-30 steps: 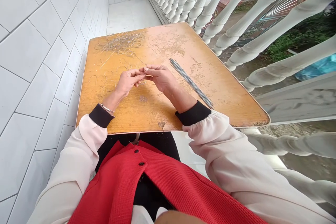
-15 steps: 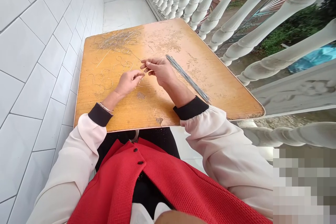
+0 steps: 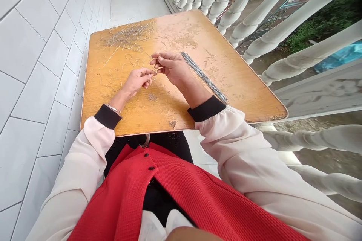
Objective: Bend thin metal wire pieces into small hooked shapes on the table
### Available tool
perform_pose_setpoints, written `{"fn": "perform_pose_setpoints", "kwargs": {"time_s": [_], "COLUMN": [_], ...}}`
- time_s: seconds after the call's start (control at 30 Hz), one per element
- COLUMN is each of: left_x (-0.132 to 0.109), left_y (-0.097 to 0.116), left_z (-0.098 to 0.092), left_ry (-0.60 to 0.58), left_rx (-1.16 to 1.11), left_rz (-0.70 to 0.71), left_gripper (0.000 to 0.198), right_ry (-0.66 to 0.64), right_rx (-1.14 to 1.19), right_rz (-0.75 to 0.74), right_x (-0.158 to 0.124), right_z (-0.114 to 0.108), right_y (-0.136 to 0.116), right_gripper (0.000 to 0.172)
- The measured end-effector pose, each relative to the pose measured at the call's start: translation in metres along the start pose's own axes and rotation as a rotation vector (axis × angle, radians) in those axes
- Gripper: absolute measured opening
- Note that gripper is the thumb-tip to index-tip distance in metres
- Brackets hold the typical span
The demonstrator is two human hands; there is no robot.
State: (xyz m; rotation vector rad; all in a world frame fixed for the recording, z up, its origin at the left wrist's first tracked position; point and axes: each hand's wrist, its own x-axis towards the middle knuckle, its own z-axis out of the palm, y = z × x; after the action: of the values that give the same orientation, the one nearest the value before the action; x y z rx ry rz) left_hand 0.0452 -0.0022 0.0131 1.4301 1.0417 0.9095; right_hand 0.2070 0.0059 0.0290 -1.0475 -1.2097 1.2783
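Over the middle of the table my left hand (image 3: pixel 139 81) pinches a thin wire (image 3: pixel 147 55) between thumb and fingertips. Just to its right and slightly farther off, my right hand (image 3: pixel 169 67) grips the same thin wire with its fingers bent; the wire's far end runs toward the tangled pile. The fingertips of both hands nearly meet, and a small loop of wire seems to sit between them, too fine to make out fully. A tangled heap of thin wires (image 3: pixel 128 37) lies beyond my hands. Right of my right hand rests a straight bundle of grey wires (image 3: pixel 203 76).
The worn wooden table (image 3: pixel 243 101) has peeling patches and rounded corners. Loose curled wire bits (image 3: pixel 109 77) are scattered left of my hands. A white tiled wall (image 3: pixel 51 67) stands close on the left. A white balustrade (image 3: pixel 254 41) runs along the right.
The view has tipped slightly, so the table appears a little higher. Both hands stay close together on the wire, their fingers shifting only a little.
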Motion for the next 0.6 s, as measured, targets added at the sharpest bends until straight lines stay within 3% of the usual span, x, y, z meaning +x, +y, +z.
{"fn": "perform_pose_setpoints", "kwargs": {"time_s": [0.13,0.3,0.43,0.6], "left_x": [0.006,0.010,0.011,0.015], "left_y": [-0.002,-0.005,-0.007,-0.010], "left_z": [-0.002,-0.011,-0.015,-0.013], "left_ry": [0.115,0.313,0.388,0.393], "left_rx": [0.081,0.240,0.307,0.291], "left_rz": [0.024,0.173,0.226,0.207], "left_gripper": [0.011,0.013,0.015,0.013], "right_ry": [0.005,-0.082,-0.155,-0.179], "right_rx": [-0.030,-0.190,-0.423,-0.667], "right_rz": [0.024,0.027,-0.131,-0.318], "right_x": [-0.002,-0.003,-0.006,-0.012], "right_z": [0.000,0.000,0.004,0.010], "right_y": [-0.001,0.004,0.011,0.016], "right_gripper": [0.014,0.025,0.023,0.021]}}
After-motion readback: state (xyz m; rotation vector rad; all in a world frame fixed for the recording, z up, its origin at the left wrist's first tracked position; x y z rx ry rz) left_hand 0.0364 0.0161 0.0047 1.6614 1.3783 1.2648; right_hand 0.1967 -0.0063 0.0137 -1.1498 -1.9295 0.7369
